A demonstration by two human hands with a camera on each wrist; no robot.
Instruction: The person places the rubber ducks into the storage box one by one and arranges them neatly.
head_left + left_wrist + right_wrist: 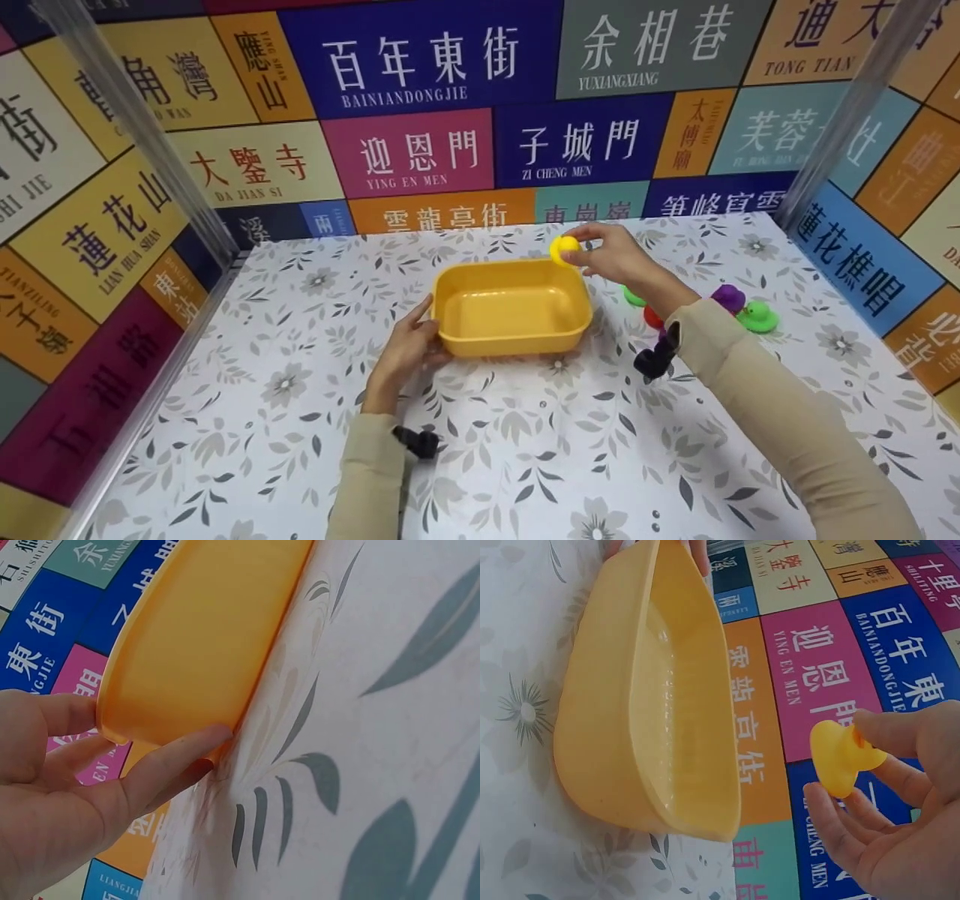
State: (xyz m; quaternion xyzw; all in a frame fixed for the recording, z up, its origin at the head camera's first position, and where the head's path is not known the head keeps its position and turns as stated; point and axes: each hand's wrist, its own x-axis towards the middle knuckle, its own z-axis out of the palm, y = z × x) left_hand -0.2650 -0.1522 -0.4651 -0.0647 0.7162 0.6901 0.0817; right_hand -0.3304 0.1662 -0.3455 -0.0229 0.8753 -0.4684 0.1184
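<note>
A yellow rectangular basin (517, 343) sits on the patterned tabletop, its inside visible in the head view. My left hand (409, 343) holds its left end; in the left wrist view, spread fingers and thumb touch the basin's rim and lower wall (202, 652). Up at the back right corner, my right hand (611, 259) pinches a small yellow rubber duck (565, 250) between thumb and fingers. The right wrist view shows this duck (836, 757) apart from the basin, beyond its rim (735, 787).
Right of the basin, partly behind the right forearm, lie several rubber ducks: a purple one (727, 298), a green one (759, 316), a red one (653, 318) and another green one (634, 295). Panels with Chinese lettering (420, 150) wall the back and sides.
</note>
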